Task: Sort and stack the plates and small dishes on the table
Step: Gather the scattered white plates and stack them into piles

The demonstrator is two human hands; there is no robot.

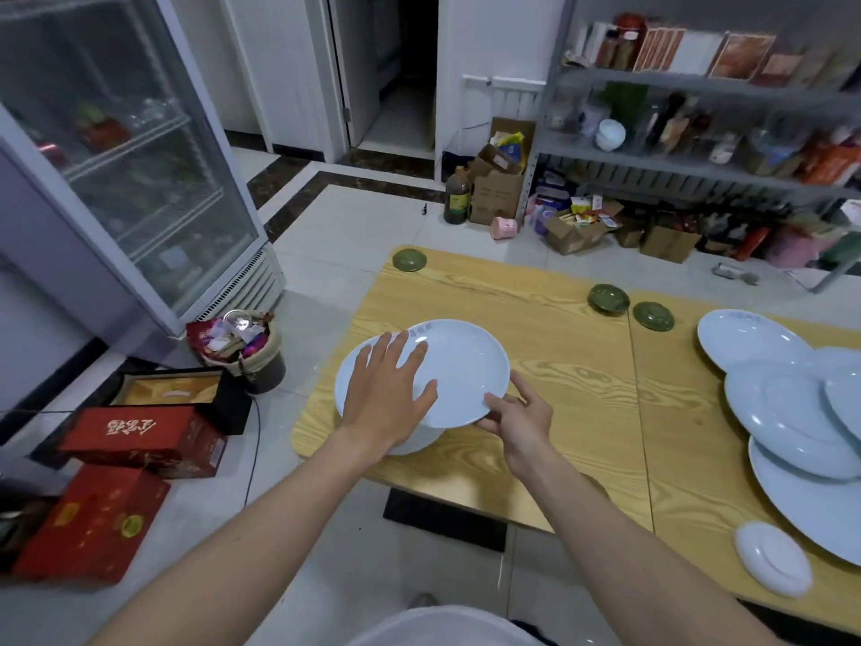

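A pale blue plate (461, 366) tops a stack of plates (414, 442) near the left edge of the wooden table (559, 347). My left hand (386, 394) lies flat on that top plate with fingers spread. My right hand (517, 421) pinches the plate's near right rim between thumb and fingers. Three small green dishes sit upside down on the table: one at the far left corner (409, 260), two near the middle back (608, 298) (653, 316). Several pale blue plates (787, 412) overlap at the right. A small white dish (773, 559) lies upside down at the near edge.
A glass-door fridge (140, 170) stands at the left, with a full bin (242, 347) and red boxes (140, 440) on the floor beside the table. Metal shelves (699, 109) with goods and cardboard boxes (498, 188) line the back right.
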